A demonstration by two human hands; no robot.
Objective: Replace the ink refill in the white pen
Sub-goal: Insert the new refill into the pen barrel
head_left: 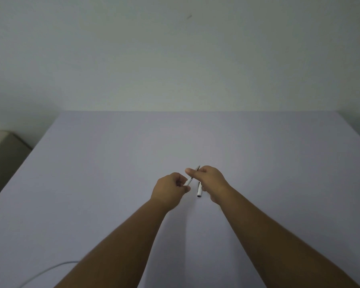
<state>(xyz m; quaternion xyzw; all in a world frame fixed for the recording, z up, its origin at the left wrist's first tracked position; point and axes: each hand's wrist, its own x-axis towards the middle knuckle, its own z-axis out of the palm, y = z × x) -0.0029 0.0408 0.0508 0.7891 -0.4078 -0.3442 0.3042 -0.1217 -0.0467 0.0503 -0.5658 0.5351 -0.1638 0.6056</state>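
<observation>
My left hand (pixel 170 190) pinches the near end of a white pen part (pixel 188 181) that slants up to the right. My right hand (pixel 209 179) grips the thin dark ink refill (pixel 197 169), whose tip pokes out past the fingers at the far side. The same hand also holds a second white barrel piece (pixel 199 191), which hangs down with its open dark end toward me. Both hands hover close together above the pale lilac table (pixel 112 163). Fingers hide where the refill meets the white part.
A white cable (pixel 48 269) curves over the table's near left corner. A beige box-like object (pixel 4 148) stands beyond the left edge. A plain wall (pixel 175 59) rises behind the far edge.
</observation>
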